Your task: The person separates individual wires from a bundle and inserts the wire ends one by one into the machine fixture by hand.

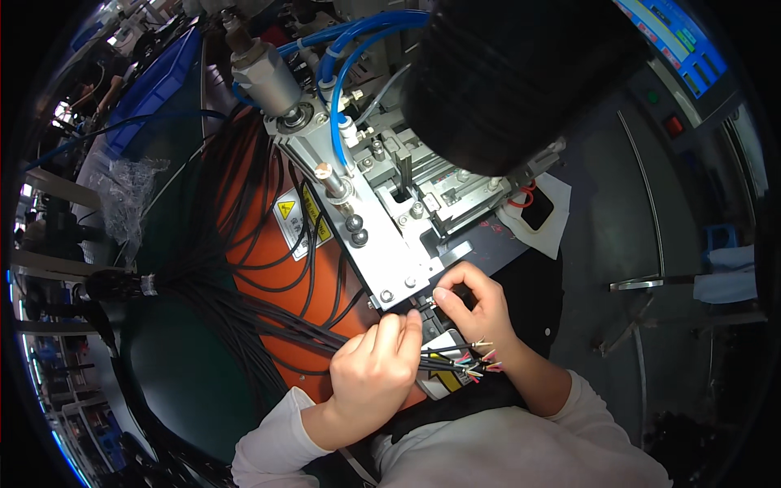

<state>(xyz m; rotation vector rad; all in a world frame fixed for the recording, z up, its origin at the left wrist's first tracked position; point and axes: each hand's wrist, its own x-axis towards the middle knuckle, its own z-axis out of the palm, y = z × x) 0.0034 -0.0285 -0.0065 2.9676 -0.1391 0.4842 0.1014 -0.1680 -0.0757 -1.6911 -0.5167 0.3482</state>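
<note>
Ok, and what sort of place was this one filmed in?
Most likely a factory workshop that handles cables: a metal machine fitted with blue tubes, a thick bundle of black cables beside it, and a lit screen at the upper right.

Our left hand [377,372] and right hand [480,307], close together
The left curls, back upward; on the right, thumb and forefinger bend toward each other. Our forearms [537,378] slant in from below.
</note>
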